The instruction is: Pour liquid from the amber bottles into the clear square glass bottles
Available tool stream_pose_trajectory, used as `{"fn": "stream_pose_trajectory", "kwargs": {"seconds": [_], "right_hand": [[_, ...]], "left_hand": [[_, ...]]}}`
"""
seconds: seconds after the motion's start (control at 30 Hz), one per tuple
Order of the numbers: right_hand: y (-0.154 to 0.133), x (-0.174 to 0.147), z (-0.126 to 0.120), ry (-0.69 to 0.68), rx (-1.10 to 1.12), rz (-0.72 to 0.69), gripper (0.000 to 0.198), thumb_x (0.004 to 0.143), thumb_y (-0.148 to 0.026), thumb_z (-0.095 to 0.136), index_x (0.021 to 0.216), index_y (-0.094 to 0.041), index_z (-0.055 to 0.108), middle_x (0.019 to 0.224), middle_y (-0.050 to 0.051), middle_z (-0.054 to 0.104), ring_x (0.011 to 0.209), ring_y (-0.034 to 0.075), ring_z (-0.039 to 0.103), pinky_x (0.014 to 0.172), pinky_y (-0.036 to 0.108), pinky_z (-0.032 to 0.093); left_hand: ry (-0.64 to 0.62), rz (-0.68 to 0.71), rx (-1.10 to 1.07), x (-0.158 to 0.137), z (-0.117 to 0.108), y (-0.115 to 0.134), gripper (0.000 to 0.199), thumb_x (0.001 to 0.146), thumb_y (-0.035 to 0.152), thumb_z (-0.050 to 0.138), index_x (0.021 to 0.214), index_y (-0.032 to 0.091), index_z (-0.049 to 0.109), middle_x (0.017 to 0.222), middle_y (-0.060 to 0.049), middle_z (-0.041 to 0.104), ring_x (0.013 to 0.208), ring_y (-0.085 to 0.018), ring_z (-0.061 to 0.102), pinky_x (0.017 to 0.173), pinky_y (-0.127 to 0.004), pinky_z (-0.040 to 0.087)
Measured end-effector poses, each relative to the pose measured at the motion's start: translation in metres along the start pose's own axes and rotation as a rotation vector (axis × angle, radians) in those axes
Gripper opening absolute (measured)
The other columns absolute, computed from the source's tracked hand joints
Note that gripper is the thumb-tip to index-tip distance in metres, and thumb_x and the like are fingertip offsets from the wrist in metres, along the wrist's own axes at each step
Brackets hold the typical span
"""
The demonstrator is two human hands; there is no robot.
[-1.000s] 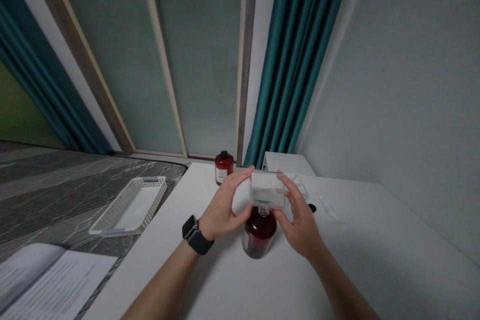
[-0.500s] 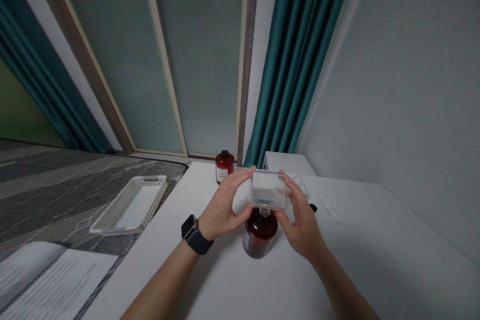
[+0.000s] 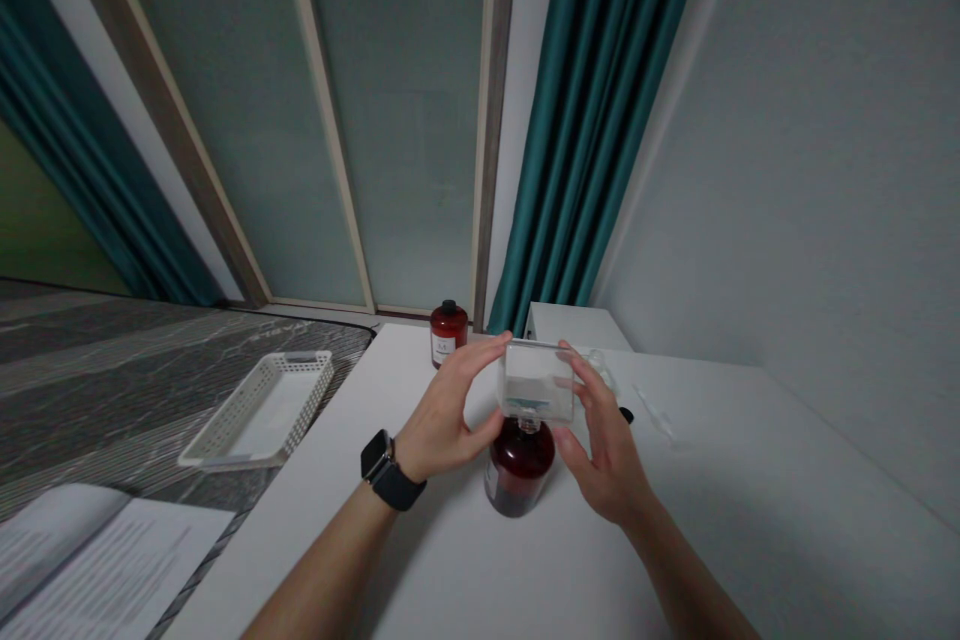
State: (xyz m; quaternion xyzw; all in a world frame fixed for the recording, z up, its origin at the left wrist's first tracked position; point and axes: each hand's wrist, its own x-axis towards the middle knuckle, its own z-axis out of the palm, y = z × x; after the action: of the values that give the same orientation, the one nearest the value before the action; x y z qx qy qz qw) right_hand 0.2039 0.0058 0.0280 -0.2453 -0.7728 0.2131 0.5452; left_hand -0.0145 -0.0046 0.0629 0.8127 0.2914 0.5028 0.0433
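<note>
A clear, rectangular bottle (image 3: 538, 382) is held neck-down between my two hands. Its short see-through neck meets the mouth of a dark red-brown bottle (image 3: 519, 470), which stands upright on the white table. My left hand (image 3: 454, 410), below a wrist with a black watch, grips the clear bottle's left side, fingertips at its top edge and thumb near its lower corner. On the other side my right hand (image 3: 600, 440) has its fingers against the right wall, while its thumb sits off the lower corner. A small amount of liquid seems to show low inside the clear bottle.
A second red-brown bottle (image 3: 448, 332) with a black cap stands at the table's far edge. Behind my right hand lie a black cap (image 3: 626, 415) and clear plastic (image 3: 656, 415). Left of the table are a white basket (image 3: 196, 450) and an open book (image 3: 142, 560).
My right thumb has drawn slightly away from the clear bottle's lower corner. The bottle has tilted or shifted very little, and my left hand is nearly still.
</note>
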Motion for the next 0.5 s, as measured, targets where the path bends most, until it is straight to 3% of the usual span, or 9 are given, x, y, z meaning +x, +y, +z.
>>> {"fn": "stream_pose_trajectory", "kwargs": {"seconds": [0.13, 0.5], "right_hand": [[-0.0003, 0.0010, -0.0003, 0.007, 0.019, 0.044, 0.066, 0.096, -0.030, 0.051, 0.155, -0.030, 0.022, 0.159, 0.010, 0.031, 0.143, 0.033, 0.035, 0.108, 0.056, 0.043], [-0.0049, 0.0028, -0.0001, 0.015, 0.017, 0.036, 0.062, 0.096, -0.031, 0.052, 0.153, -0.030, 0.028, 0.159, 0.010, 0.034, 0.142, 0.032, 0.038, 0.108, 0.054, 0.045]], "left_hand": [[0.001, 0.008, -0.002, 0.0002, 0.0001, 0.0001, 0.068, 0.083, 0.010, 0.061, 0.144, 0.020, 0.035, 0.147, -0.016, 0.048, 0.136, -0.029, 0.046, 0.111, -0.055, 0.040], [-0.026, 0.040, -0.057, 0.0016, -0.0046, 0.0008, 0.075, 0.077, 0.015, 0.063, 0.146, 0.020, 0.034, 0.149, -0.016, 0.045, 0.136, -0.031, 0.044, 0.113, -0.054, 0.037]]}}
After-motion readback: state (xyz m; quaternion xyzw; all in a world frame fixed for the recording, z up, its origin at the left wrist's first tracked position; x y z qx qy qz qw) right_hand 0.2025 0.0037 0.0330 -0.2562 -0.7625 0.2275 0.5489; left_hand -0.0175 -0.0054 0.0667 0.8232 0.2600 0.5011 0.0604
